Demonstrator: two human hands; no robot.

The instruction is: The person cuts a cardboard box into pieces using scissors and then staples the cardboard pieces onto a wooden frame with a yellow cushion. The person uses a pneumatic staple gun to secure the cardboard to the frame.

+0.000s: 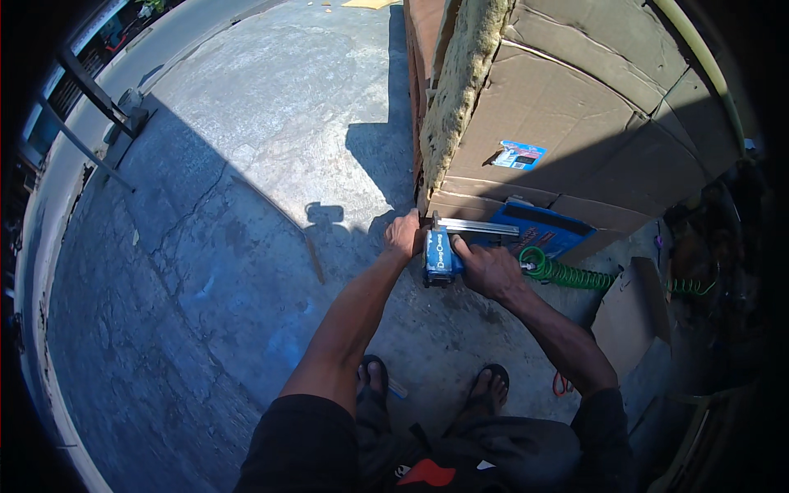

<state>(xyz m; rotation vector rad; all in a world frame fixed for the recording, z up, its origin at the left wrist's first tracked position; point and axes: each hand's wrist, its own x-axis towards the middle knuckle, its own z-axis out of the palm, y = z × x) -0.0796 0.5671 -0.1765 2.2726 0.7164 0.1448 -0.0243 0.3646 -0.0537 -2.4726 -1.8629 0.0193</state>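
My right hand [495, 273] is wrapped around the grip of a blue pneumatic staple gun [440, 253]. The silver magazine of the gun lies along the lower part of a large upright piece covered in brown cardboard [567, 99]. Thick yellowish foam [467, 90] runs down the near-left edge of that piece. At its lower corner, just left of the staple gun, my left hand [401, 234] grips the edge with bent fingers, their tips partly hidden. A green coiled air hose [575, 275] leads from the gun to the right.
A loose cardboard sheet [629, 316] leans at the right, with red-handled scissors [561, 384] near its foot. A thin wooden strip [288, 222] lies on the concrete floor [205, 312]. My sandalled feet stand below. Posts [94, 94] and a road are at the far left.
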